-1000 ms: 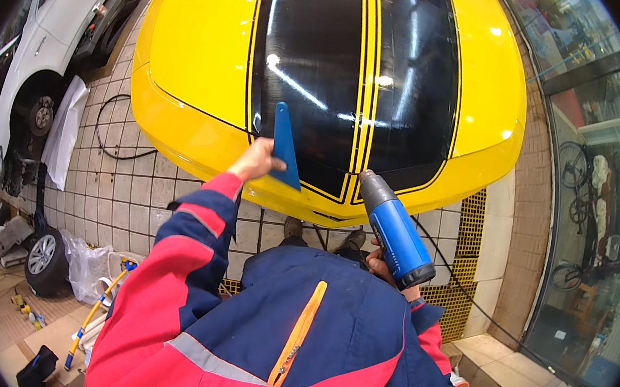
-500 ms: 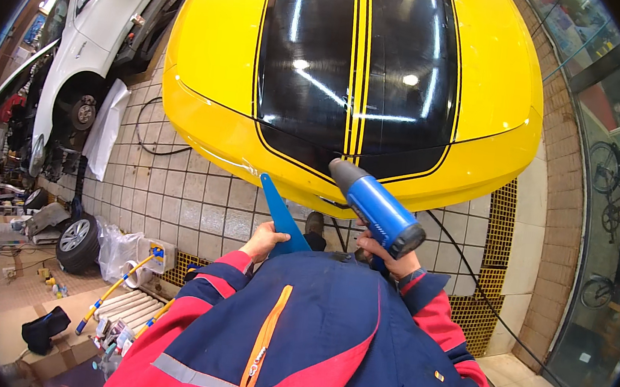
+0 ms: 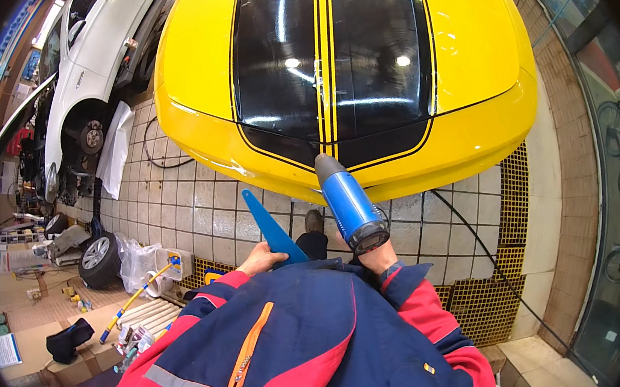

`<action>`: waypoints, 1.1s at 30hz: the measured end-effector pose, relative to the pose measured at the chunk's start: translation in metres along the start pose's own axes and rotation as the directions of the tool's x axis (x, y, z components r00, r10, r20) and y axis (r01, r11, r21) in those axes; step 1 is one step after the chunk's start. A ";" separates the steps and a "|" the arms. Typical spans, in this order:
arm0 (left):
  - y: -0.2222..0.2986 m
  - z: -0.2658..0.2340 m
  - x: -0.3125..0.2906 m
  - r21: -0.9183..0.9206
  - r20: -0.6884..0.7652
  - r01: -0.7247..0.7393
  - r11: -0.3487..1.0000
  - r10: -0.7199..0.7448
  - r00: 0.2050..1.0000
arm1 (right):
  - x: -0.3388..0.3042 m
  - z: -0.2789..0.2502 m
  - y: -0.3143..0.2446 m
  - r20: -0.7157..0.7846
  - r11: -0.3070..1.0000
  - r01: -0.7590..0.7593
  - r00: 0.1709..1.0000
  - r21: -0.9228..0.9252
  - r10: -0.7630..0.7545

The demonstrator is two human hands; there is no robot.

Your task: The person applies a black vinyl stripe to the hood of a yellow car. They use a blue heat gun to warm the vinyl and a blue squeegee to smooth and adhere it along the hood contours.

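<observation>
My right hand is closed round the grip of a blue heat gun, whose grey nozzle points up and away toward the front edge of a yellow car. Whether the nozzle touches the car I cannot tell. The gun's body hides most of its handle and my fingers. Lower and to the left, my left hand pinches a flat, long blue plastic blade that tapers to a rounded tip. That tip stands apart from the bumper. Wide black stripes edged in yellow run down the car's hood.
A black cable crosses the tiled floor at the right, over yellow grating. At the left stand a white car with an open door, a loose wheel and a yellow-blue pole. A glass wall lines the right side.
My view has turned, so the car sits further left. The heat gun has moved slightly left and tilts more upright. Both hands keep their hold.
</observation>
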State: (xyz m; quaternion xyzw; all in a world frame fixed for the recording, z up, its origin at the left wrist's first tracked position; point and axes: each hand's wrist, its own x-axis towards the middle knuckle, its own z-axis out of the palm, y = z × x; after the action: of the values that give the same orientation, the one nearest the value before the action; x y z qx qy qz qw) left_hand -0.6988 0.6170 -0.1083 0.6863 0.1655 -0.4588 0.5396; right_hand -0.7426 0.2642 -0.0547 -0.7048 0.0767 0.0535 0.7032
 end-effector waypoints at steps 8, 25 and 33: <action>0.040 -0.032 0.057 -0.106 0.035 -0.252 0.962 0.257 0.966 | 0.023 0.031 -0.013 -0.311 0.983 -0.076 0.950 -0.170 0.019; 0.201 -0.200 0.120 0.240 0.062 -0.325 0.915 0.319 0.946 | 0.058 0.190 0.022 -0.640 0.962 -0.263 0.726 0.079 0.251; 0.197 -0.184 0.120 0.239 0.132 -0.407 0.882 0.385 0.913 | 0.061 0.212 0.024 -0.700 0.986 -0.129 0.694 0.107 0.167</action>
State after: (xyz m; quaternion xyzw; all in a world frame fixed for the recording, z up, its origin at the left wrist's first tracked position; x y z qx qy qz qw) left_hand -0.4108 0.6772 -0.0895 0.7516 -0.0621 -0.3838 0.5329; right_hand -0.6801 0.4742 -0.0906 -0.6455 0.3974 -0.1658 0.6308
